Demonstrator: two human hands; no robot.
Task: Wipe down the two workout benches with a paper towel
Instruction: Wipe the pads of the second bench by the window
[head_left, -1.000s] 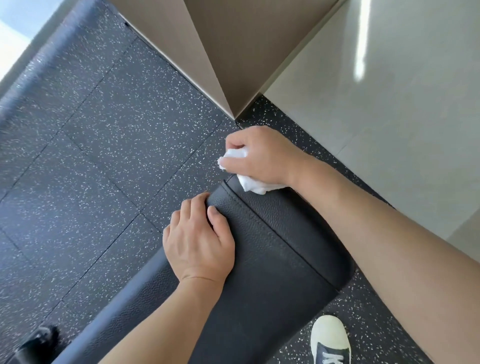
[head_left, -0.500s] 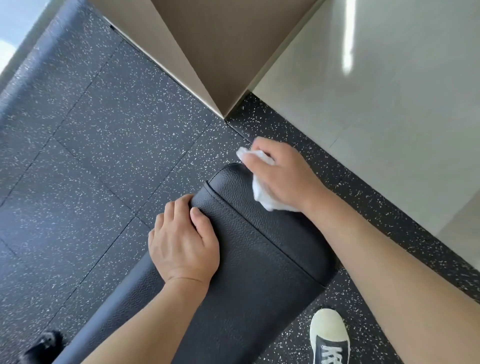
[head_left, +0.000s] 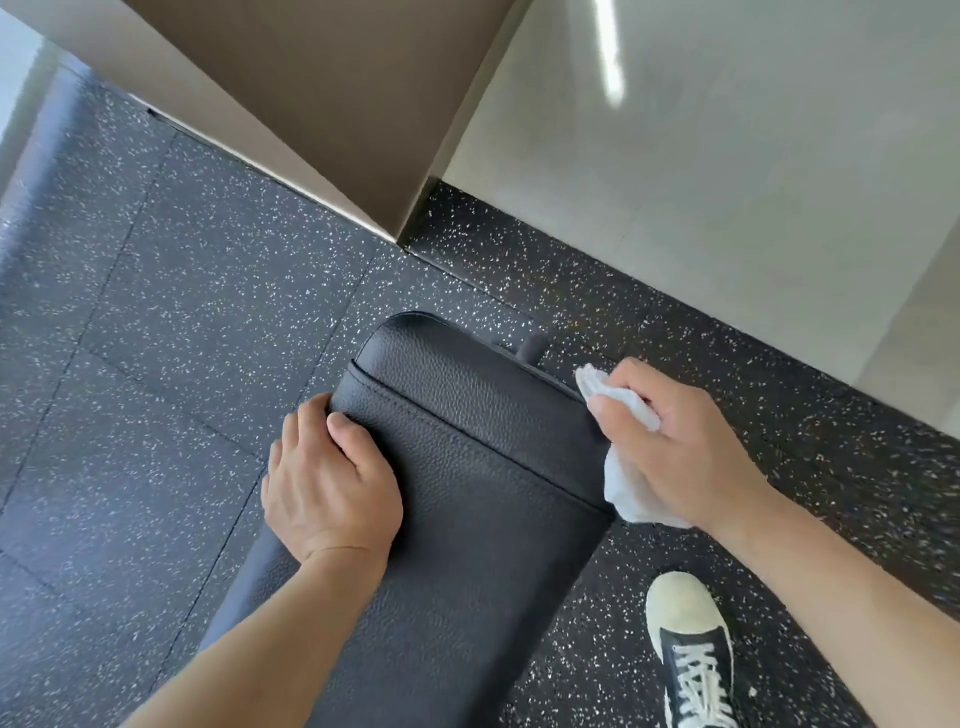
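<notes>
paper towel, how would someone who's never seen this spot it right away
Find the black padded bench running up the middle of the speckled rubber floor. At its right edge, the right hand grips the paper towel. It is the only crumpled white thing against the dark bench.

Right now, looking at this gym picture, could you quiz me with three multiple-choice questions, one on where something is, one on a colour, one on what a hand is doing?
1. Where is the paper towel?
A. at the bench's right edge
B. on the floor
C. under the shoe

2. What colour is the bench pad?
A. red
B. black
C. white

3. What is the left hand doing?
A. hanging free
B. holding a bottle
C. gripping the bench's left edge

Answers:
1. A, the right hand holds the towel against that side.
2. B, the grained pad is black.
3. C, its fingers curl over the edge, thumb on top.
</notes>
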